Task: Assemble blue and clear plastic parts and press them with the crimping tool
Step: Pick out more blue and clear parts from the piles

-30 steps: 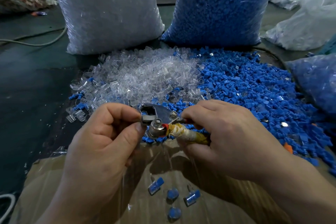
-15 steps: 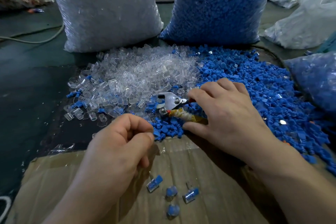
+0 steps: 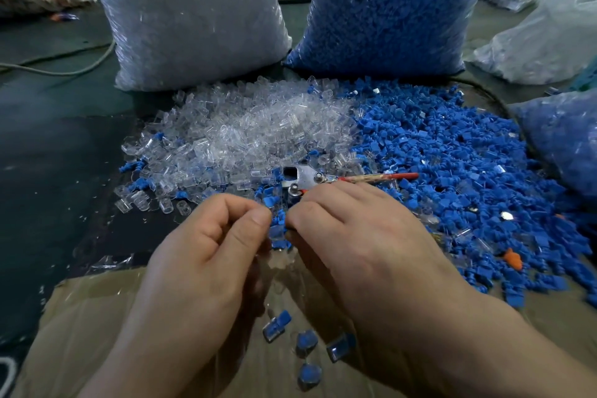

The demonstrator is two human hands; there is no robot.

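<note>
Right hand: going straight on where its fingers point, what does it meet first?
Likely the blue parts just ahead of the right hand, then the left hand; depth is unclear.

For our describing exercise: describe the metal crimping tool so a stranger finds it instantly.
Start at the loose heap of clear plastic parts and the heap of blue plastic parts. Where they meet lies the metal crimping tool: shiny head and thin red handle among plastic bits.

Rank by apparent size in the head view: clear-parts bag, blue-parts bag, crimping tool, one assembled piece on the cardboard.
1. clear-parts bag and blue-parts bag: alike, both cropped at the top, so unranked.
2. crimping tool, partly behind the right hand.
3. assembled piece, smallest though nearest.
</note>
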